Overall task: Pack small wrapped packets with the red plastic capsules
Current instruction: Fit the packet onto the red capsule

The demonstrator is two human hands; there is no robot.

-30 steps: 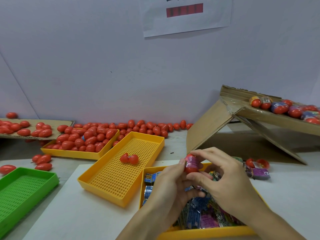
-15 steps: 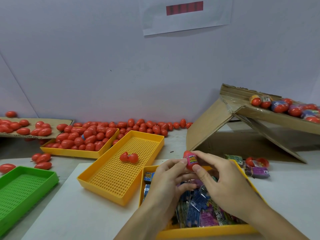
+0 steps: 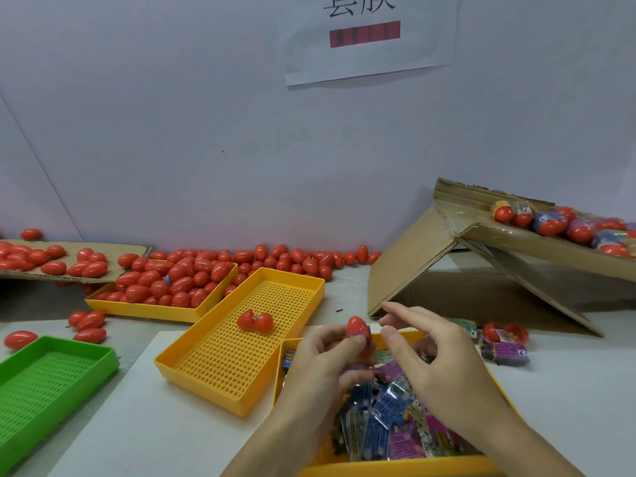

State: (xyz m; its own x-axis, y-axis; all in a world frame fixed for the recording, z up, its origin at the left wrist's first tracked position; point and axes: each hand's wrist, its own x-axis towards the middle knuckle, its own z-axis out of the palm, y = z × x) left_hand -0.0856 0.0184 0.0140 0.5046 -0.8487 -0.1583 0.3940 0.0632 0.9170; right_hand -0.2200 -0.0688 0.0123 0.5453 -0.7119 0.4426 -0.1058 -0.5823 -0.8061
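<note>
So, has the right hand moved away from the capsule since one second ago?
Yes. The right hand released the capsule and drew back rightward, toward the cardboard ramp.

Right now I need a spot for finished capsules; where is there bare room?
The green perforated tray shows nothing in it. The middle yellow perforated tray holds only one open red capsule. White tabletop lies between them. Crowded: the far yellow tray of red capsules and the near packet tray under both hands.

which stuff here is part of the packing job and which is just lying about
Job:
- red plastic capsule pinched by left hand
- right hand, open
- yellow tray of wrapped packets

Lying about:
- green perforated plastic tray
- paper sign on wall
</note>
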